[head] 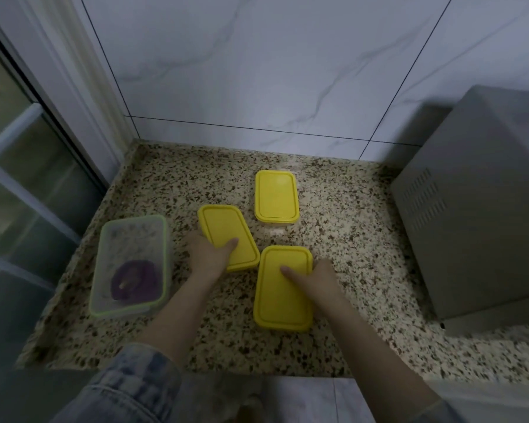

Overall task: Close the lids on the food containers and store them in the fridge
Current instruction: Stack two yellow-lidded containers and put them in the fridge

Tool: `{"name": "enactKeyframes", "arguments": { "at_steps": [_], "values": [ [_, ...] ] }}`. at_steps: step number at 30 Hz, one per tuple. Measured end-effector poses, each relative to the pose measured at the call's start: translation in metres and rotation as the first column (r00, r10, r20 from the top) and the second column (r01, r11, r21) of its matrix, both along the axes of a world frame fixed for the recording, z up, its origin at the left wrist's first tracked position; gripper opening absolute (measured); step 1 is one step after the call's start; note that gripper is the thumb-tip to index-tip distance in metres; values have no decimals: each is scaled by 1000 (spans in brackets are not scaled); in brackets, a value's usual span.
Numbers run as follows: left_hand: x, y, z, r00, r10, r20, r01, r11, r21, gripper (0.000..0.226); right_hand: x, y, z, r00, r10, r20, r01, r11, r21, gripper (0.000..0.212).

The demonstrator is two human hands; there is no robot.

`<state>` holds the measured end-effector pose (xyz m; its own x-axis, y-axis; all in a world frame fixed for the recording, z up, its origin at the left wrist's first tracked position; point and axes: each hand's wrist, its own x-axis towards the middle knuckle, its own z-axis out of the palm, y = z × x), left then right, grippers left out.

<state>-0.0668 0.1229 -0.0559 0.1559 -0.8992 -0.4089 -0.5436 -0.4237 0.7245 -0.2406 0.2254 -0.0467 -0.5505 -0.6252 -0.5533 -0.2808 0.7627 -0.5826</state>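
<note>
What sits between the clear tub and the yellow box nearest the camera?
In the head view, the left hand and forearm; otherwise bare speckled counter between clear tub and near yellow box.

On the tabletop [348, 239], three lidded containers cluster mid-frame: one rearmost container [276, 196] above centre, a middle container [228, 236] to its lower left, a nearest container [284, 287] below. A clear-lidded container [132, 265] lies at left. A microwave [477, 206] stands at right, against the tiled wall [257, 71] behind.
</note>
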Motion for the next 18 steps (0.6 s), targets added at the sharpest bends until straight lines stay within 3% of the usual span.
{"name": "enactKeyframes", "arguments": {
  "at_steps": [5, 12, 18],
  "values": [
    [-4, 3, 12, 993, 42, -112, -47, 998, -45, 68, 1, 4, 8, 966, -130, 221, 148, 987, -66, 73],
    [-12, 6, 46, 933, 108, -343, -146, 985, -87, 42, -10, 10, 43, 822, -299, 484, 442, 872, -212, 67],
    [-21, 6, 79, 878, -41, -478, -35, 988, -150, 52, -31, 19, 93, 754, -371, 543, 595, 736, -323, 59]
  ]
}}
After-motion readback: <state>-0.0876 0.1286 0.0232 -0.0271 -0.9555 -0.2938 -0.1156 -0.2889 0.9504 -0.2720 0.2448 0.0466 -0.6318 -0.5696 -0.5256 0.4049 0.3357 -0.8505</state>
